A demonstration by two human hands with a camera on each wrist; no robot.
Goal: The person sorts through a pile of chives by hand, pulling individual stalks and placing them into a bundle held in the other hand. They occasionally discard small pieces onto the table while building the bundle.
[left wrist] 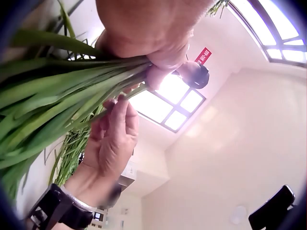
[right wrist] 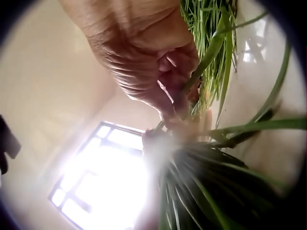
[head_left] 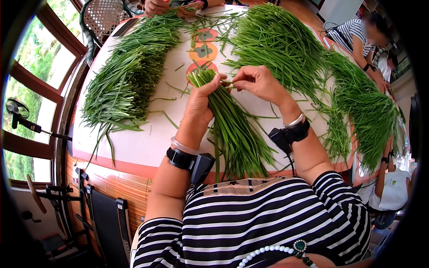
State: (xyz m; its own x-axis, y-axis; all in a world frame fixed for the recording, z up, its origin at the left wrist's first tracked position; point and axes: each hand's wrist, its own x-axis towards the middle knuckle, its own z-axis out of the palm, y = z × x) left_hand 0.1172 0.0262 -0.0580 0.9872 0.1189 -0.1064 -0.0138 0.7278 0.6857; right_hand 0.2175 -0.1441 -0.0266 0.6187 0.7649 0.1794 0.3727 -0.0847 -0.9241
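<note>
My left hand grips a thick bundle of garlic chives near its pale, evenly gathered ends, which point away from me. Long green leaves fan out from that grip toward my chest. Just right of the bundle's gripped end, my right hand pinches a single chive leaf between thumb and fingertips. In the left wrist view, the right fingertips come right up to the bundle beside the left fingers. Glare washes out part of the bundle in the right wrist view.
Large chive piles lie on the white table at the left, the back right and the far right. Loose leaves are scattered between them. Another person's hands work at the far edge; a person in stripes sits at right.
</note>
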